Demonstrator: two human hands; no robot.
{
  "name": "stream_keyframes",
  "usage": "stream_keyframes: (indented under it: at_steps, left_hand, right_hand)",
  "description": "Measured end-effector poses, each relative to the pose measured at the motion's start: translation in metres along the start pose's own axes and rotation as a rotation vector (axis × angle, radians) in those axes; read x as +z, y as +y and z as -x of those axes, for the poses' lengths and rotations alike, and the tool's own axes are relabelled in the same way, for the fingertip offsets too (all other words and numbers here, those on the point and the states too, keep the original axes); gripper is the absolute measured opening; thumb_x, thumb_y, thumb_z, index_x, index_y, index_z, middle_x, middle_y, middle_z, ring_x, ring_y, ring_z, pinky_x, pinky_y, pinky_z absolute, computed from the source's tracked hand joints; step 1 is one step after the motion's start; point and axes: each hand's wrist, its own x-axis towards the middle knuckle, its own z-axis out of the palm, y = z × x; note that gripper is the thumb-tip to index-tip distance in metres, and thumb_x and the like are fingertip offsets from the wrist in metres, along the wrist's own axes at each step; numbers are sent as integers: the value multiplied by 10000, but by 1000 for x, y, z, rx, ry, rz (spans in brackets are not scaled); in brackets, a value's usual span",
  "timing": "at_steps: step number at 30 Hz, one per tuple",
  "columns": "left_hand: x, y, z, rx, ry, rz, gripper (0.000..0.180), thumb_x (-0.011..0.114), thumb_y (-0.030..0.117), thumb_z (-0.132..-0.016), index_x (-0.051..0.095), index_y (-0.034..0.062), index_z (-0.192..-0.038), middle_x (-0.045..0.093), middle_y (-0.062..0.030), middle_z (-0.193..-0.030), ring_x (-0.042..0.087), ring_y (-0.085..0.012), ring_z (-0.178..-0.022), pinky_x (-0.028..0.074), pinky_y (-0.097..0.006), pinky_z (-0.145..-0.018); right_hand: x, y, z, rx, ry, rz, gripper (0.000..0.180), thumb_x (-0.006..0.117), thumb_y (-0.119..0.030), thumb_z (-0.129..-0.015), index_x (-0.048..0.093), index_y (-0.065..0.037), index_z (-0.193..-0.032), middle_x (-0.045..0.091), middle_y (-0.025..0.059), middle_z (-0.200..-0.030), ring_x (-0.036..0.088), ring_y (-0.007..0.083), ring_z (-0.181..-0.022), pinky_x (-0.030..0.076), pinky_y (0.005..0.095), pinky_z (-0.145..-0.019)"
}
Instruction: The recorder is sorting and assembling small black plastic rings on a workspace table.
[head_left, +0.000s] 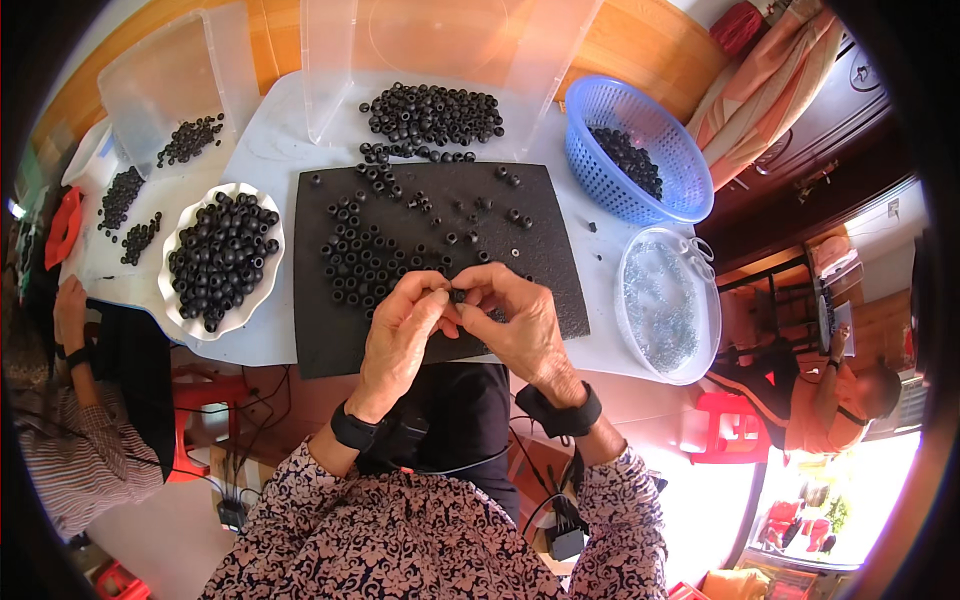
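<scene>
My left hand (pixel 398 325) and my right hand (pixel 522 318) meet over the near part of a black mat (pixel 540 250). Fingers and thumbs of both are pinched around one small black bead-like piece (pixel 458 296), partly covered by the fingertips. Many similar round black pieces with holes (pixel 362 262) lie on the mat, most of them grouped left of centre beyond my left hand. A small pale ring (pixel 515 252) rests among the scattered ones to the right.
A scalloped white dish (pixel 172 306) heaped with black pieces stands left. Beyond the mat, more spill from a clear bin (pixel 330 95). A blue basket (pixel 582 165) and a clear tub (pixel 712 335) of glassy beads are at right. Another person's hand (pixel 70 312) is far left.
</scene>
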Motion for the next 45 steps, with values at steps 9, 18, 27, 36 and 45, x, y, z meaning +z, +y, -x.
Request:
stream_keyframes:
  at_steps: [9,18,27,36,45]
  left_hand:
    - [2,5,1,15,-77,-163,219,519,142,-1003,579,-17,-1142,658,-54,-920,641,-106,-847,507,-238,-754]
    - [1,5,0,-25,-133,-232,166,572,54,-960,596,-16,-1109,672,-43,-908,649,-93,-855,518,-236,-758]
    - [5,6,1,-90,-93,-206,160,584,1,-911,585,-19,-1070,661,-35,-861,637,-78,-774,519,-219,-705]
    - [11,19,5,-111,-99,-574,171,583,4,-866,605,-21,-1034,617,-11,-786,599,-47,-754,480,-194,-638]
    - [6,13,4,-81,-100,-443,147,543,-29,-858,587,-14,-997,654,-47,-833,661,-102,-805,524,-236,-712]
  right_hand:
    - [6,19,15,-183,131,-97,173,660,41,-820,703,21,-987,695,111,-979,694,166,-821,560,266,-738]
    - [-8,0,23,-190,92,29,133,657,37,-834,708,20,-955,723,113,-905,713,170,-790,576,278,-731]
    - [-8,1,24,-27,77,-10,122,655,16,-830,707,15,-940,732,104,-830,713,151,-757,562,264,-715]
    - [-8,-7,22,126,57,94,75,676,-24,-781,664,18,-842,687,67,-717,663,100,-669,537,241,-652]
    - [-46,9,2,131,211,147,91,665,-34,-765,666,-2,-851,674,34,-709,611,57,-661,504,231,-627]
